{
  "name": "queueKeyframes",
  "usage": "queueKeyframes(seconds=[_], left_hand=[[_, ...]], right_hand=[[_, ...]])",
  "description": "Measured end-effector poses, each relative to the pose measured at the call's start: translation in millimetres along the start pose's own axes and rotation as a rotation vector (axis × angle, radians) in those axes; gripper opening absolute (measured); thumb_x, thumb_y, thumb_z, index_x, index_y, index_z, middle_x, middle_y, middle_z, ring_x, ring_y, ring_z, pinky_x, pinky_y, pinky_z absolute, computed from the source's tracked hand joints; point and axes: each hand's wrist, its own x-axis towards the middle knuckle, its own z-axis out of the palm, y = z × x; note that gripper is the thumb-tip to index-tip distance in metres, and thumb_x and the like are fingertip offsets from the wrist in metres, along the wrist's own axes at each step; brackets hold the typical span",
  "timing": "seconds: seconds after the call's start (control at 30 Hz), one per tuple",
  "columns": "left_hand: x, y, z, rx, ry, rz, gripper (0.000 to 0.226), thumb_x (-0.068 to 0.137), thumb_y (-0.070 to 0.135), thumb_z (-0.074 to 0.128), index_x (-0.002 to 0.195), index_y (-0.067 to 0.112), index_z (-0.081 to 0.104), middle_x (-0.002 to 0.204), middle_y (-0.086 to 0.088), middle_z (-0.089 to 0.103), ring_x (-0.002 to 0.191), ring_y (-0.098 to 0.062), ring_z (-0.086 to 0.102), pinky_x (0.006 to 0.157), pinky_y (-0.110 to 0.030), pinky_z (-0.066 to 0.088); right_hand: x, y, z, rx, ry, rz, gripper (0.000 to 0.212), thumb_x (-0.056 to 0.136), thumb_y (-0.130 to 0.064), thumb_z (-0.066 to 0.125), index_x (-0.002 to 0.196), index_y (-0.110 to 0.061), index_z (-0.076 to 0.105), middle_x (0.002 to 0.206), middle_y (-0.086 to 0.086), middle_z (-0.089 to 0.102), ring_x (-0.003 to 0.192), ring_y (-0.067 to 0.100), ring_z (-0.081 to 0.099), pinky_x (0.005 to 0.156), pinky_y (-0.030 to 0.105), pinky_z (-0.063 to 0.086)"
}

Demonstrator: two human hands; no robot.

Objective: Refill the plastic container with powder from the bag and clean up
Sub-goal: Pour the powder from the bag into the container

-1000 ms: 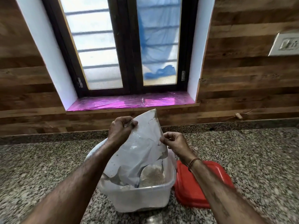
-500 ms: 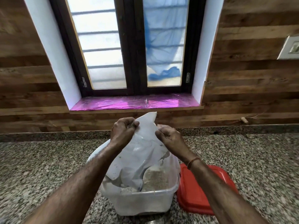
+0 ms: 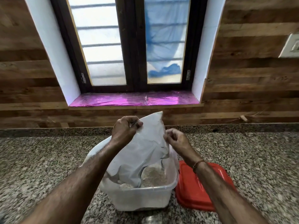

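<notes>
A translucent plastic container (image 3: 142, 198) stands on the granite counter in front of me, with pale powder (image 3: 153, 176) heaped inside. A white bag (image 3: 142, 152) is held upside down over it, its open end down in the container and one corner pointing up. My left hand (image 3: 124, 128) pinches the bag's upper left edge. My right hand (image 3: 175, 139) pinches its right edge a little lower. The container's red lid (image 3: 189, 191) lies flat on the counter just to its right, partly hidden by my right forearm.
The speckled granite counter (image 3: 48, 167) stretches left and right of the container. Behind it runs a low granite upstand, a wood-panelled wall and a window with a magenta sill (image 3: 134, 100). A white switch plate (image 3: 291, 46) sits high on the right wall.
My right hand has shifted along the bag's right edge, first up toward the left hand, then slightly back down. The bag stays upside down over the container.
</notes>
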Motion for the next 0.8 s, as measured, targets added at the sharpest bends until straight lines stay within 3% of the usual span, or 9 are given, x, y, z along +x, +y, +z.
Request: queueKeyframes(seconds=[0.07,0.17,0.27,0.37,0.47,0.57,0.63,0.73,0.8], left_hand=[[-1,5,4,0.072,-0.020,0.007,0.027,0.085,0.044,0.066,0.071,0.022,0.064,0.065,0.007,0.061,0.072,-0.017,0.061,0.066,-0.037,0.050],[-6,9,9,0.214,-0.004,-0.032,0.026,0.089,0.042,0.069,0.079,0.018,0.067,0.072,0.004,0.065,0.079,-0.021,0.063,0.065,-0.034,0.046],[-8,13,12,0.212,0.025,-0.034,0.020,0.089,0.042,0.070,0.083,0.024,0.070,0.078,0.010,0.068,0.085,-0.017,0.065,0.069,-0.032,0.048],[-8,31,19,0.093,-0.009,0.030,0.013,0.086,0.046,0.073,0.091,0.035,0.072,0.084,0.018,0.068,0.085,-0.007,0.063,0.071,-0.029,0.048],[-3,47,21,0.030,0.052,0.059,0.019,0.081,0.046,0.075,0.077,0.029,0.068,0.067,0.014,0.062,0.068,-0.005,0.057,0.060,-0.028,0.042],[0,38,15,-0.008,0.102,-0.032,0.020,0.079,0.040,0.077,0.071,0.024,0.066,0.067,0.010,0.062,0.072,-0.013,0.060,0.066,-0.032,0.047],[0,29,13,-0.018,0.103,-0.065,0.014,0.079,0.037,0.076,0.073,0.027,0.068,0.071,0.012,0.065,0.079,-0.014,0.064,0.072,-0.034,0.050],[-1,33,17,0.015,-0.002,0.044,0.008,0.081,0.040,0.076,0.088,0.036,0.073,0.083,0.020,0.072,0.081,0.000,0.066,0.082,-0.036,0.053],[-3,43,23,0.107,-0.048,0.127,0.015,0.082,0.048,0.073,0.092,0.036,0.073,0.086,0.021,0.073,0.084,-0.002,0.066,0.086,-0.040,0.050]], right_hand=[[9,-23,7,0.064,-0.035,-0.061,0.032,0.092,-0.032,0.075,0.105,-0.003,0.069,0.095,0.015,0.072,0.086,0.015,0.064,0.078,0.035,0.053],[26,-50,19,0.071,0.030,-0.133,0.014,0.088,-0.012,0.076,0.084,-0.007,0.064,0.076,0.004,0.059,0.074,0.013,0.052,0.067,0.031,0.045],[27,-45,17,0.124,0.086,-0.127,0.016,0.088,-0.011,0.076,0.076,-0.014,0.065,0.071,0.002,0.056,0.072,0.015,0.047,0.065,0.031,0.041],[26,-47,18,0.171,0.077,-0.118,0.009,0.091,-0.007,0.073,0.082,-0.010,0.073,0.079,0.009,0.069,0.076,0.017,0.060,0.069,0.034,0.053],[32,-60,25,0.252,0.135,-0.173,0.007,0.092,-0.012,0.074,0.085,-0.011,0.075,0.085,0.011,0.073,0.080,0.018,0.064,0.072,0.036,0.055],[25,-42,23,0.204,0.051,-0.170,0.018,0.095,-0.018,0.073,0.085,-0.004,0.067,0.078,0.004,0.063,0.075,0.014,0.055,0.068,0.030,0.048],[14,-14,20,0.069,-0.031,-0.101,0.028,0.093,-0.024,0.075,0.086,0.001,0.065,0.079,0.005,0.063,0.075,0.016,0.054,0.068,0.036,0.047],[2,16,17,-0.104,-0.009,-0.025,0.020,0.086,-0.032,0.075,0.089,-0.012,0.073,0.086,0.001,0.077,0.078,0.015,0.065,0.077,0.050,0.057],[-1,9,21,-0.023,0.015,-0.041,0.016,0.089,-0.029,0.074,0.095,-0.015,0.075,0.091,0.006,0.078,0.084,0.014,0.067,0.081,0.048,0.057]])
